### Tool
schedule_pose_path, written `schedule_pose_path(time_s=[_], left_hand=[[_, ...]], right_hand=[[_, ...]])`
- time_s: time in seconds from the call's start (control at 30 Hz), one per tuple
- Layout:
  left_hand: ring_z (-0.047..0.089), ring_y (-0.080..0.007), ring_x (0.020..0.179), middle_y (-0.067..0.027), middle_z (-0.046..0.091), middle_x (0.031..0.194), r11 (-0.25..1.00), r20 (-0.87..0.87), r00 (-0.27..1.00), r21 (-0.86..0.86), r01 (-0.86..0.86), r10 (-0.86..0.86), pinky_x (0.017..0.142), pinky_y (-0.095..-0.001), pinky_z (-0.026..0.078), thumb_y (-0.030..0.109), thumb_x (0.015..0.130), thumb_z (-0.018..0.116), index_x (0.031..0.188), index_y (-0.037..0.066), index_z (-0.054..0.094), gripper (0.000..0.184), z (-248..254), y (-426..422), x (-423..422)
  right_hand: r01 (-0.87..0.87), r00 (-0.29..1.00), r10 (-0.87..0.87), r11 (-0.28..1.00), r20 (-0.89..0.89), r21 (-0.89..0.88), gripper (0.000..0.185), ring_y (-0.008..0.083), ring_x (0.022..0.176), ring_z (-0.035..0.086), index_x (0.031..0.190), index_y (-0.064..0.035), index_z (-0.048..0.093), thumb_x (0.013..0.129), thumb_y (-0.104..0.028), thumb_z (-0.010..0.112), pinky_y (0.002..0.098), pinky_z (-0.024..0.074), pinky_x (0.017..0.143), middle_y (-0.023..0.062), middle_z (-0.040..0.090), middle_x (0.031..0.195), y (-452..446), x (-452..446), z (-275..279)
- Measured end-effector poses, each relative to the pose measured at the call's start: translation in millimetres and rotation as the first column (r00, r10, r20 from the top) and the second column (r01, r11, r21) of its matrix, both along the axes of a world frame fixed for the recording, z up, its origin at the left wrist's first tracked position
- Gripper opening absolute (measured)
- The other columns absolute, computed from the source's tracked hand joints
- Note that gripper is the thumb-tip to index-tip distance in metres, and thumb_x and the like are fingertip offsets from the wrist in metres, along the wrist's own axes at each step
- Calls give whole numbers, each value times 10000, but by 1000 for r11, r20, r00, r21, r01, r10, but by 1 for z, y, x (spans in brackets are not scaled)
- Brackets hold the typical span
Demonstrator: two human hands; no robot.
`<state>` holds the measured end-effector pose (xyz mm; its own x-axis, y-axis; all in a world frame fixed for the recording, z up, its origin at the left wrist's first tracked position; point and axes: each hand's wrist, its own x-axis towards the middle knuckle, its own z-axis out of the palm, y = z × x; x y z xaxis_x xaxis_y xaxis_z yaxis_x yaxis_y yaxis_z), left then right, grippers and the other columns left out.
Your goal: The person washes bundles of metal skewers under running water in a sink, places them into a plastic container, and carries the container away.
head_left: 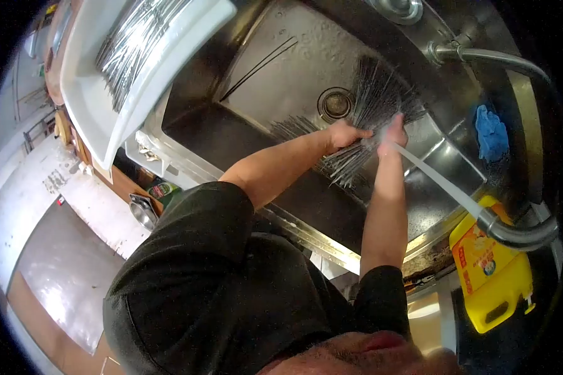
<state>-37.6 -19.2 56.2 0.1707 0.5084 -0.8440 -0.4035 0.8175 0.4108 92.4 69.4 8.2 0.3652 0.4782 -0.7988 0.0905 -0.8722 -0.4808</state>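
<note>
Pale, marked floor (87, 209), it seems, at left.

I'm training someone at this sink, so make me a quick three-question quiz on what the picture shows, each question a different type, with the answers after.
1. True or false: the left hand is touching the bundle of thin rods in the sink.

2. What colour is the crumpled item beside the sink?
A) Red
B) Blue
C) White

3. Fill in: The water streams toward the right hand from a curved metal ____.

Key:
1. True.
2. B.
3. Tap.
</note>
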Motion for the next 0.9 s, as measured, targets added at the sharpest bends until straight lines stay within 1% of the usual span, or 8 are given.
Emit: schedule_pose_path(time_s=[0.17,0.3,0.33,0.4,0.57,0.7,0.77,0.9], left_hand=[[585,-274,704,-170,621,780,899,-281,872,63,433,-400,669,-417,437,549,786,571,886,-86,610,644,-19,10,8],[541,-335,1026,-308,532,1081,699,-591,686,269,663,-424,869,-406,415,514,788,544,1088,-107,512,690,-22,17,35],[464,-357,1136,-333,446,1197,606,-527,658,301,737,-538,946,-376,374,494,736,595,1174,-118,428,770,-15,27,34],[469,-367,1127,-325,461,1188,762,-479,760,251,598,-439,937,-375,381,502,705,622,1188,-125,406,820,-15,28,37],[477,-370,1116,-301,468,1201,880,-211,898,205,428,-387,928,-377,391,516,665,651,1201,-142,384,889,-11,32,36],[483,-361,1113,-294,475,1198,635,-407,695,295,714,-593,926,-383,396,508,672,647,1227,-126,359,891,0,42,38],[491,-351,1105,-291,484,1188,699,-501,717,272,662,-485,922,-388,401,489,690,639,1241,-114,346,868,-12,27,49],[506,-348,1090,-297,487,1181,896,-122,920,212,390,-372,928,-376,393,479,685,654,1264,-110,318,892,31,24,14]], right_hand=[[-419,900,400,904,173,85,625,291,1014,519,1144,98,501,820,-432,576,356,403,877,174,544,1135,3,-13,2],[-607,770,575,793,276,44,623,301,1082,506,1168,87,492,813,-414,595,378,386,930,176,532,1183,-1,1,2],[-394,916,399,914,-43,101,576,290,1080,507,1165,76,501,822,-377,597,373,391,925,162,538,1177,3,39,-39],[3,777,-65,995,-627,-99,409,252,1018,541,1113,41,546,841,-260,597,356,423,883,115,576,1107,10,47,-22],[-54,920,39,998,-391,-27,373,239,964,557,1050,36,568,816,-249,621,356,436,848,108,595,1046,12,41,-1],[-372,928,372,927,-9,-48,377,207,834,582,1008,25,584,766,-248,679,295,455,765,89,618,963,9,24,9],[-269,925,226,957,-305,-107,328,205,813,575,988,2,591,799,-261,640,327,463,740,82,613,933,12,33,4],[-27,772,-28,997,-635,-77,301,208,840,569,1000,3,589,839,-251,593,348,456,765,92,612,933,7,43,-19]])
